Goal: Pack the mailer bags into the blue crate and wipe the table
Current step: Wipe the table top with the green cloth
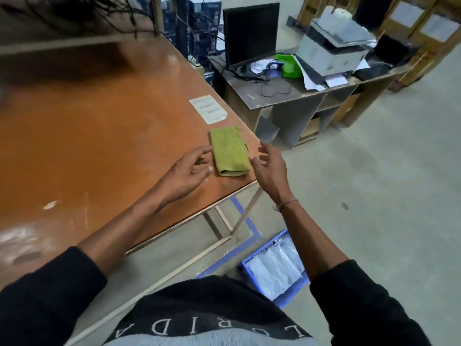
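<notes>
Both hands empty: left hand (188,168), right hand (270,168) flank folded green cloth (229,153).

Orange-brown table (99,116) with scuffed, worn top. A folded green cloth (230,153) lay flat near its right corner; a pale paper label (208,109) lay just beyond it. On the grey concrete floor (374,196) below stood a blue crate (290,299) containing white mailer bags (273,268).
</notes>
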The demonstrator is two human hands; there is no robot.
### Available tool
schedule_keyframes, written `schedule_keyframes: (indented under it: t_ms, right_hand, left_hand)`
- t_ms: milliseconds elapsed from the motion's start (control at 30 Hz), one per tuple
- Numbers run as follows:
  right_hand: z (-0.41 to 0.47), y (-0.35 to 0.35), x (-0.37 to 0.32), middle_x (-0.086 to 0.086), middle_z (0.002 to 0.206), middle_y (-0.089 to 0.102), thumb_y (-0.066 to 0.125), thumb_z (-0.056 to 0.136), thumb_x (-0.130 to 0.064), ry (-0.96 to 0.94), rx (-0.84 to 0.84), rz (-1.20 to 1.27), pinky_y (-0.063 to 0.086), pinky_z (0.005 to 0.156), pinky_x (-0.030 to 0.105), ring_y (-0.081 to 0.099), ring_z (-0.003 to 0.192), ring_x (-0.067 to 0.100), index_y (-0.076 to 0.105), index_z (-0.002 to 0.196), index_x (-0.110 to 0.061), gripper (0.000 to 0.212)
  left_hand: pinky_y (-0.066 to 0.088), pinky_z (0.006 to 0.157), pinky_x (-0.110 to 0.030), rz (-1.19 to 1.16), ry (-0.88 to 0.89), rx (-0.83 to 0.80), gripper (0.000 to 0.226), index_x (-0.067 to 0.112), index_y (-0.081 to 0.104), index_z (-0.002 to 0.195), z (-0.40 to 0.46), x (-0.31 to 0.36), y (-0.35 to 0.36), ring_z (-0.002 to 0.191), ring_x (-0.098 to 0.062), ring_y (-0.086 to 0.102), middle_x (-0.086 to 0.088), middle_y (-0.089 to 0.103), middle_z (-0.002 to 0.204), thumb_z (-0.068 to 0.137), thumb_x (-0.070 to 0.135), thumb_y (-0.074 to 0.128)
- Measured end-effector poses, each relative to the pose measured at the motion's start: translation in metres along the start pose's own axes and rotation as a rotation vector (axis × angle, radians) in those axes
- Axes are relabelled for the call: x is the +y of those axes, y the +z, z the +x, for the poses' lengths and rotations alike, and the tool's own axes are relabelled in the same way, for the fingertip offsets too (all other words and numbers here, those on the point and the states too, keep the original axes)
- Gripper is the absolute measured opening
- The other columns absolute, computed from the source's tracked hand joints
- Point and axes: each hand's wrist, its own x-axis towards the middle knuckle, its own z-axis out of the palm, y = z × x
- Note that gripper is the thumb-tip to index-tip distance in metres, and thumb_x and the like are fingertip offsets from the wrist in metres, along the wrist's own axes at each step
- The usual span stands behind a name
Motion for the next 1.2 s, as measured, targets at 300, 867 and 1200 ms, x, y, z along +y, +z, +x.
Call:
schedule_keyframes:
  t_ms: [300, 867, 1200]
  right_hand:
    - [0.041, 0.052, -0.009, 0.017, 0.131, 0.056, 0.058, 0.093, -0.038, -0.217, -0.202, -0.436, 0.04, 0.103, 0.044, 0.049, 0.12, 0.035, 0.06, 0.13, -0.007, 0.048]
    - [0.095, 0.021, 0.062, 0.002, 0.138, 0.063, 0.049, 0.077, -0.009, -0.525, -0.504, -0.419, 0.036, 0.115, 0.042, 0.045, 0.137, 0.028, 0.077, 0.115, -0.019, 0.048]
    - [0.06, 0.02, 0.067, 0.015, 0.159, 0.039, 0.039, 0.095, -0.009, -0.627, -0.569, -0.447, 0.026, 0.124, 0.044, 0.031, 0.15, 0.031, 0.052, 0.144, -0.001, 0.052]
  left_hand:
    - [0.04, 0.093, 0.0, 0.213, -0.087, 0.225, 0.043, 0.009, 0.056, 0.143, -0.011, -0.001, -0.017, 0.128, -0.014, 0.055, -0.007, 0.055, 0.14, 0.1, 0.008, 0.061]
    - [0.05, 0.107, -0.048, 0.776, -0.067, -0.146, 0.034, 0.01, 0.07, 0.128, 0.102, -0.014, 0.009, 0.126, -0.028, 0.06, -0.009, 0.065, 0.136, 0.094, 0.01, 0.069]
    - [0.02, 0.123, -0.036, 0.811, -0.082, -0.013, 0.061, 0.001, 0.039, 0.154, 0.041, -0.034, 0.082, 0.152, -0.036, 0.032, -0.022, 0.03, 0.163, 0.095, -0.005, 0.051]
